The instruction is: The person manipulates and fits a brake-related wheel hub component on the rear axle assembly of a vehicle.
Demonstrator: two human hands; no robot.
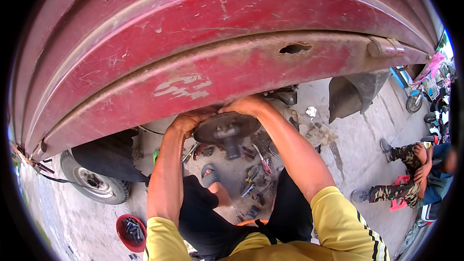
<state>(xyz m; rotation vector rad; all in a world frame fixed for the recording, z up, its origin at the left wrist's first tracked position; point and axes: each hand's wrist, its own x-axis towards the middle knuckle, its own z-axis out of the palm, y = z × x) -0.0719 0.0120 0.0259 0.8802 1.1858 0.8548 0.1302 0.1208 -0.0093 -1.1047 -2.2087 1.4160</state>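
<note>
Below the lower edge of a red, scratched metal vehicle panel (232, 58), I have both hands at a dark round metal disc (206, 132). A short cylindrical hub sticks out from the middle of its face. My left hand (191, 120) grips the disc's upper left rim, its fingertips partly hidden behind the rim and the panel. Over the top right rim, my right hand (244, 106) curls its fingers round the edge. What the disc's far side rests against is hidden.
A wheel with a tyre (96, 179) is at the left, beside a black mudflap (108, 152). A red bowl (130, 246) holds dark metal parts. Scattered tools and a pair of pliers (250, 174) lie between my feet. Another person (427, 174) sits at the right, near a motorbike (414, 101).
</note>
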